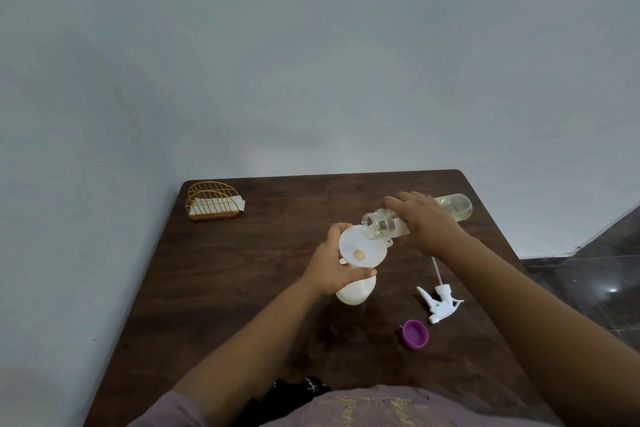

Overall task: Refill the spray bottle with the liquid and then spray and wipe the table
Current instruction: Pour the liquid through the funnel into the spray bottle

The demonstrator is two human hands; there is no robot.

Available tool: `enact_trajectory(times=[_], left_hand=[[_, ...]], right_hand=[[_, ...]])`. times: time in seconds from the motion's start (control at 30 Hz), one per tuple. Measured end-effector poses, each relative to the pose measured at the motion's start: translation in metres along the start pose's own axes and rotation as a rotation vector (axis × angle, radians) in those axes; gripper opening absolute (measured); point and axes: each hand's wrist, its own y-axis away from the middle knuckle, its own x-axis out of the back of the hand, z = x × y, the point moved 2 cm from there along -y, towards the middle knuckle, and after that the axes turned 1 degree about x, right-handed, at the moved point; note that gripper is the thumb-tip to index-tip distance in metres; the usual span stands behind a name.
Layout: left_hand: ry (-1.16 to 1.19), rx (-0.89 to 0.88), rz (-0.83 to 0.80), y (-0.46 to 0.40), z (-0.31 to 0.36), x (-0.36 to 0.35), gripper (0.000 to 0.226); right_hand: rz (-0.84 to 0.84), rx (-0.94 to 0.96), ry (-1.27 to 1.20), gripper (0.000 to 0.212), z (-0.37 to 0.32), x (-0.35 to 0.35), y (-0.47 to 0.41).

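Observation:
A white spray bottle stands on the dark wooden table with a white funnel in its neck. My left hand grips the bottle and funnel at the neck. My right hand holds a clear refill bottle tipped almost level, its open mouth over the funnel's rim. Pale yellow liquid sits at the refill bottle's far end, and a little shows in the funnel's hole. The white trigger sprayer head with its dip tube lies on the table to the right.
A purple cap lies near the sprayer head at the front right. A gold wire napkin holder with white napkins stands at the back left corner. A pale wall runs behind and to the left of the table; dark floor tiles lie to the right.

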Motion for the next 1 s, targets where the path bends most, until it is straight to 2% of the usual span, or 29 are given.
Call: enact_trajectory(times=[1.0], left_hand=[[-0.018, -0.011, -0.008, -0.0009, -0.002, 0.0005, 0.085]], right_hand=[[0.019, -0.001, 0.025, 0.049, -0.0012, 0.0014, 0.0007]])
